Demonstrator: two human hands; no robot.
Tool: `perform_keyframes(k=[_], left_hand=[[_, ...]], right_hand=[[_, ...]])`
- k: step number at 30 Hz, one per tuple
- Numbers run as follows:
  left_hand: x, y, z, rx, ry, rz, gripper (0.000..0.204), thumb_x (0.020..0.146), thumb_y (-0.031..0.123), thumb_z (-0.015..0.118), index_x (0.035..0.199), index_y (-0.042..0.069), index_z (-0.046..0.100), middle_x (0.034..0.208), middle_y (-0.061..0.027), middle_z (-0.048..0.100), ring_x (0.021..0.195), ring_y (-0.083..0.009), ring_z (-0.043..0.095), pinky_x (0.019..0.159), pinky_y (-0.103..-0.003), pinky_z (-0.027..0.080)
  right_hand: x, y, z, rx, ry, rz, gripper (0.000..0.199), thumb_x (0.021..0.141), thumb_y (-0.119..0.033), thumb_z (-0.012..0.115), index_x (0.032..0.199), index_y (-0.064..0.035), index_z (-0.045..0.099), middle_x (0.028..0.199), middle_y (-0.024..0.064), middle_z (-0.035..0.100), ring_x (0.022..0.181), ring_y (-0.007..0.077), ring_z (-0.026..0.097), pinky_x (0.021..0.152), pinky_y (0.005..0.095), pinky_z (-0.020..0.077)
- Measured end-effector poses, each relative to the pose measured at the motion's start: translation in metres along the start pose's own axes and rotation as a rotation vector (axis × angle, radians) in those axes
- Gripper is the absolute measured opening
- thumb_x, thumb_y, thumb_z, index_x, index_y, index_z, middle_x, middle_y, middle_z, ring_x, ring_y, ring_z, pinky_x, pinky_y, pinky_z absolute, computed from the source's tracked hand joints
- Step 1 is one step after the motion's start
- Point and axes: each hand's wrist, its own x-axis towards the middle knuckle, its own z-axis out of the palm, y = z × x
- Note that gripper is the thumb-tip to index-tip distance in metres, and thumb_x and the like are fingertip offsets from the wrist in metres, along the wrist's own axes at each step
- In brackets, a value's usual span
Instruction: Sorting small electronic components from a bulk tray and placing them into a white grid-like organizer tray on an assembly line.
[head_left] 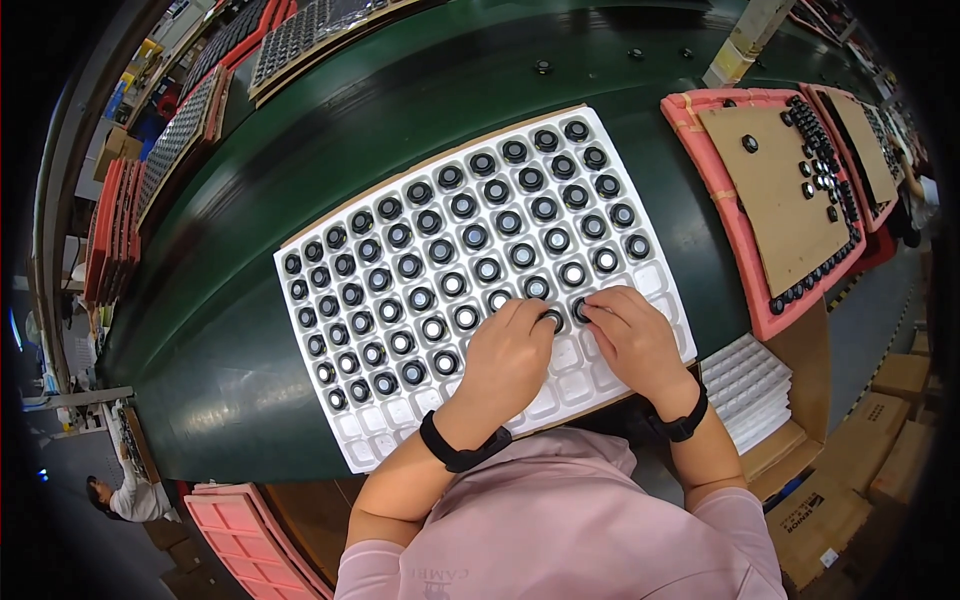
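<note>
A white plastic tray (372, 420) with rows of square pockets lies in front of me. Most pockets hold a small round black part (475, 236) with a silvery centre, resembling a small speaker. My left hand (508, 358) is closed, its fingertips pinching one black part (553, 320) at the tray's near rows. Close beside it, my right hand (638, 342) is also closed, with thumb and finger on another black part (580, 309). Bare pockets (572, 385) show below and between my hands, and at the tray's right end.
The tray rests on a green conveyor belt (220, 370). To the right, a pink foam tray (712, 180) carries cardboard and more black parts. White trays (748, 392) are stacked in a carton at lower right. Pink trays (240, 535) stand at lower left; a person (135, 490) is beyond.
</note>
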Motion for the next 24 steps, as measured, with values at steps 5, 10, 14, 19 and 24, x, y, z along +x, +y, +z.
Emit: perform_keyframes(k=[5, 10, 14, 19, 24], left_hand=[[0.0, -0.002, 0.003, 0.011, -0.005, 0.009, 0.018, 0.071, 0.006, 0.074, 0.088, 0.001, 0.069, 0.101, -0.0093, 0.065, 0.089, -0.0261, 0.062, 0.072, -0.035, 0.052], [-0.003, -0.001, 0.0, 0.023, -0.028, 0.036, 0.018, 0.072, 0.008, 0.073, 0.088, 0.001, 0.069, 0.104, -0.0103, 0.065, 0.093, -0.0273, 0.061, 0.076, -0.036, 0.051], [-0.002, 0.006, -0.013, -0.041, -0.039, 0.001, 0.018, 0.074, 0.01, 0.071, 0.089, 0.001, 0.067, 0.107, -0.0117, 0.064, 0.099, -0.0277, 0.059, 0.081, -0.037, 0.049], [-0.008, 0.004, -0.032, -0.23, -0.022, -0.057, 0.02, 0.077, 0.012, 0.075, 0.094, 0.002, 0.069, 0.105, -0.0117, 0.065, 0.095, -0.0286, 0.061, 0.079, -0.038, 0.051], [-0.019, 0.0, -0.056, -0.492, -0.037, -0.198, 0.019, 0.081, 0.004, 0.071, 0.1, 0.003, 0.07, 0.105, -0.0128, 0.067, 0.097, -0.0279, 0.064, 0.083, -0.034, 0.051]], right_hand=[[-0.001, 0.004, 0.001, -0.023, -0.002, -0.028, 0.025, 0.069, 0.001, 0.073, 0.094, 0.0, 0.068, 0.1, 0.0096, 0.064, 0.092, 0.0289, 0.063, 0.076, 0.0366, 0.0536], [0.005, 0.002, -0.008, -0.059, -0.04, -0.053, 0.025, 0.071, -0.001, 0.074, 0.095, -0.0014, 0.068, 0.102, 0.0102, 0.065, 0.093, 0.03, 0.063, 0.078, 0.0378, 0.0532], [0.026, 0.004, -0.043, 0.08, -0.127, -0.043, 0.025, 0.072, -0.003, 0.074, 0.096, -0.0031, 0.068, 0.103, 0.011, 0.066, 0.095, 0.0314, 0.063, 0.081, 0.0392, 0.0524], [0.08, 0.022, -0.09, -0.072, -0.041, -0.071, 0.021, 0.076, -0.003, 0.073, 0.097, -0.0026, 0.067, 0.101, 0.0123, 0.066, 0.095, 0.0308, 0.063, 0.082, 0.0379, 0.0513], [0.164, 0.096, -0.101, 0.022, -0.115, 0.184, 0.014, 0.085, -0.008, 0.067, 0.096, 0.0007, 0.066, 0.095, 0.0121, 0.067, 0.088, 0.0227, 0.063, 0.077, 0.0316, 0.0497]])
